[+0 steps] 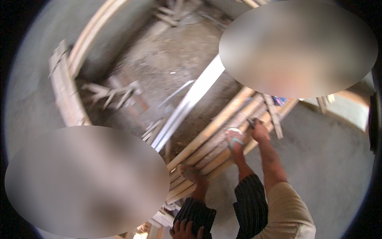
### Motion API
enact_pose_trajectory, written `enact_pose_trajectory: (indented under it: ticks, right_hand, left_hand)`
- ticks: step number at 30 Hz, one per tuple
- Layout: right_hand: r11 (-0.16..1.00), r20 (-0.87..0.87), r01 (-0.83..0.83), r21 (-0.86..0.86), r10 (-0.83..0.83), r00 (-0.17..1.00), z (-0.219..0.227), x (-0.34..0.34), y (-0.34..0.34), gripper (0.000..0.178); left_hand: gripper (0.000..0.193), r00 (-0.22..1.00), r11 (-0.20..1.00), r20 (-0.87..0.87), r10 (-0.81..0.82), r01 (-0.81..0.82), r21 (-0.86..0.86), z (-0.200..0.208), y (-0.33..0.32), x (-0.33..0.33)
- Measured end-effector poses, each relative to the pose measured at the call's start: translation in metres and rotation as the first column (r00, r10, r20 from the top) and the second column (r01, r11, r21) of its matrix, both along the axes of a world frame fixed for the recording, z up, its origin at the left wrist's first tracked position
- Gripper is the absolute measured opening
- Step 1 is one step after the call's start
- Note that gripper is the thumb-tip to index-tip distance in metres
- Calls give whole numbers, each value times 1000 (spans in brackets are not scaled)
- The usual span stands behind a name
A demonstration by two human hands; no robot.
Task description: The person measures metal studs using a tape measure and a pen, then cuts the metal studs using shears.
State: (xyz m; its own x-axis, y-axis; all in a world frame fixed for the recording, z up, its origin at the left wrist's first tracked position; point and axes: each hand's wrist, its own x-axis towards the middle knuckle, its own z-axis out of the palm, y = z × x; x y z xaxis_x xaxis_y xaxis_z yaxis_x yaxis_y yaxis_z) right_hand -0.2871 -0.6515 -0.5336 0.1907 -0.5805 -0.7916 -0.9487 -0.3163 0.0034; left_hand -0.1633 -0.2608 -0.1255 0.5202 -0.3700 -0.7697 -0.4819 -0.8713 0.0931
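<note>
One small dark tool, too blurred to identify, is over the wooden planks, the right hand's fingers curled round it. Both feet stand on the planks; I'd balance evenly and give the tool room. The left hand's fingers lie spread on the striped trousers, apparently gripping nothing.

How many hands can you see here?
2: the right hand holding a dark object at the planks, the left hand on the striped shorts. Blurred patches may hide others.
</note>
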Motion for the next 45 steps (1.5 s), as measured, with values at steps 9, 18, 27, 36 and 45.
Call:
enact_pose_trajectory:
  ticks: [9, 18, 27, 36, 45]
  right_hand:
    - [692, 530, 260, 674, -697, 483, -5, -68, 25, 43]
    - [204, -34, 195, 959, -604, 796, 441, 118, 87, 49]
    - [264, 215, -146, 953, -255, 943, 636, 188, 158, 47]
    - [264, 350, -319, 910, -80, 933, 719, 202, 195, 45]
    - [277, 420, -397, 875, -26, 907, 767, 205, 219, 44]
  left_hand:
    - [42, 963, 938, 7, -269, 263, -224, 25, 29, 17]
    - [33, 877, 577, -337, 343, -479, -662, -8, 27, -22]
    - [33, 293, -153, -938, 187, -934, -323, 229, -8, 50]
    - [31, -59, -211, -998, 39, -976, 49, 278, 16, 55]
    - [36, 111, -304, -987, 113, -942, -140, 216, 48, 61]
